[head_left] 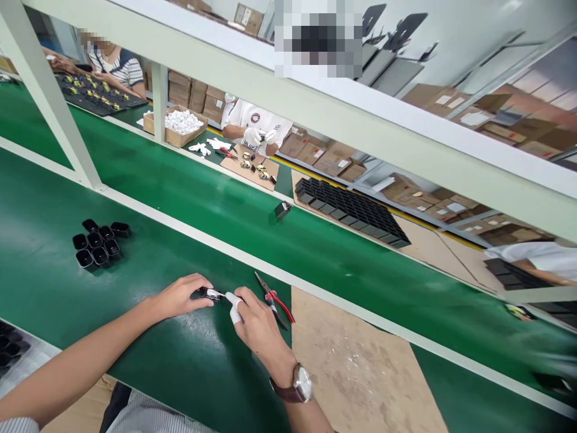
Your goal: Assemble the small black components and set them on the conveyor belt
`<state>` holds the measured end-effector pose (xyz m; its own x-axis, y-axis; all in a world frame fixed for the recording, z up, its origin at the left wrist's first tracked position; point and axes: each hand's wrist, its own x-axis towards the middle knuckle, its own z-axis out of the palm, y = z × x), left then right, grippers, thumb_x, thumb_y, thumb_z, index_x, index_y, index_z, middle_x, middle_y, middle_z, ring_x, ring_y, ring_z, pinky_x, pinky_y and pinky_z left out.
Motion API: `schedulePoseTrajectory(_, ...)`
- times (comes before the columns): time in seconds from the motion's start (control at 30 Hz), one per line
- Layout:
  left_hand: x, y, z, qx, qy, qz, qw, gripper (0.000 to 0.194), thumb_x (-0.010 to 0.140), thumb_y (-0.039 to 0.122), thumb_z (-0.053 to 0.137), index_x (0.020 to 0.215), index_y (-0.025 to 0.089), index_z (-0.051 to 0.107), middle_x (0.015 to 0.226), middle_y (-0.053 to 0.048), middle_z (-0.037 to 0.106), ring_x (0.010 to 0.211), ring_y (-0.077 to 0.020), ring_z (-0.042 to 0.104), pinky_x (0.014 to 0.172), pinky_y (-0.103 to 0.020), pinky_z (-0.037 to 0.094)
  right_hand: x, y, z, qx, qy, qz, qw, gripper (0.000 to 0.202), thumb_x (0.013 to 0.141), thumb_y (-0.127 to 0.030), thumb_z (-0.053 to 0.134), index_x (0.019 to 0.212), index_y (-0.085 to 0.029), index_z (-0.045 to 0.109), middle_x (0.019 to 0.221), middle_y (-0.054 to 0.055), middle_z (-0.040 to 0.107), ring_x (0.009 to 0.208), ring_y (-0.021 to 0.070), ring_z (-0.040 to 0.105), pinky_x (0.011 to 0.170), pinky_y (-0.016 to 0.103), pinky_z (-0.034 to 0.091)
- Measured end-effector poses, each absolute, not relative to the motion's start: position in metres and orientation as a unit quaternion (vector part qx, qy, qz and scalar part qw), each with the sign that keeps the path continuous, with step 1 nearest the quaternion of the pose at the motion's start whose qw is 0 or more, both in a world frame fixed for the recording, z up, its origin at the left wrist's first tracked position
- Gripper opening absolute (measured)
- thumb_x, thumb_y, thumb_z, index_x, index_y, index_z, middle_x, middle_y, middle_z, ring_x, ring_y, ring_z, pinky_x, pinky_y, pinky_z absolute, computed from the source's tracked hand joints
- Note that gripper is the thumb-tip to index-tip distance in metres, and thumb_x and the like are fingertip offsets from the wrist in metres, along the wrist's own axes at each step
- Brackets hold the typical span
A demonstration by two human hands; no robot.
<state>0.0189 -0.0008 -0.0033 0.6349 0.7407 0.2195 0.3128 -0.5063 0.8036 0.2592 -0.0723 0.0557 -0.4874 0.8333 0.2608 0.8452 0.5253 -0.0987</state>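
My left hand [187,294] is closed, holding a small black casing [211,294] with white parts showing on it between thumb and fingers just above the green table. My right hand [256,319], with white finger covers on thumb and forefinger, is pinched close to the casing's right side. A thin pale piece runs between its fingertips and the casing; I cannot make out what it is. Red-handled pliers [273,299] lie just right of my right hand. To the left, several black open cups [96,240] stand grouped on the table.
Behind a pale rail runs a green conveyor belt [216,198] carrying a black box [282,209]. Brown cardboard [356,361] lies at right. Across the belt are a block of black casings [351,207], a box of white pieces [180,129] and co-workers. A pale frame beam [58,102] slants overhead.
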Motion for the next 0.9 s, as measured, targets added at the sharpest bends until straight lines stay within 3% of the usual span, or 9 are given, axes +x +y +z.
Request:
schedulePoseTrajectory(0.1, 0.018, -0.002, -0.003, 0.821, 0.322, 0.275, 0.383, 0.034, 0.09, 0.041, 0.077, 0.116, 0.022, 0.066, 0.104, -0.004, 0.069, 0.09, -0.0201, 0.068, 0.08, -0.031, 0.055, 0.259, -0.08, 0.063, -0.488, -0.861, -0.027, 0.14, 0.025, 0.085, 0.001, 0.05, 0.09, -0.018, 0.064, 0.105, 0.009, 0.063, 0.081, 0.019, 0.06, 0.065, 0.031, 0.05)
schedulePoseTrajectory(0.27, 0.016, -0.004, -0.002, 0.833, 0.294, 0.256, 0.393, 0.077, 0.086, 0.043, 0.081, 0.152, 0.03, 0.044, 0.131, -0.009, 0.064, 0.094, -0.0196, 0.068, 0.088, -0.034, 0.058, 0.252, -0.087, 0.07, -0.483, -0.867, -0.032, 0.123, 0.025, 0.084, 0.001, 0.051, 0.094, -0.017, 0.064, 0.102, 0.009, 0.062, 0.081, 0.0213, 0.06, 0.063, 0.033, 0.05)
schedulePoseTrajectory(0.43, 0.017, -0.003, 0.0, 0.844, 0.3, 0.239, 0.375, 0.073, 0.091, 0.04, 0.075, 0.156, 0.032, 0.042, 0.114, -0.005, 0.073, 0.098, -0.0233, 0.068, 0.092, -0.038, 0.056, 0.249, -0.088, 0.074, -0.489, -0.867, -0.039, 0.093, 0.026, 0.08, 0.003, 0.05, 0.085, -0.02, 0.062, 0.099, 0.009, 0.061, 0.079, 0.0216, 0.058, 0.06, 0.035, 0.048)
schedulePoseTrajectory(0.9, 0.017, -0.003, 0.002, 0.846, 0.305, 0.222, 0.377, 0.072, 0.091, 0.037, 0.076, 0.155, 0.031, 0.043, 0.116, -0.006, 0.072, 0.099, -0.0232, 0.068, 0.091, -0.037, 0.056, 0.251, -0.086, 0.075, -0.48, -0.873, -0.046, 0.078, 0.026, 0.076, 0.004, 0.052, 0.084, -0.02, 0.062, 0.097, 0.008, 0.06, 0.081, 0.0221, 0.057, 0.06, 0.035, 0.047)
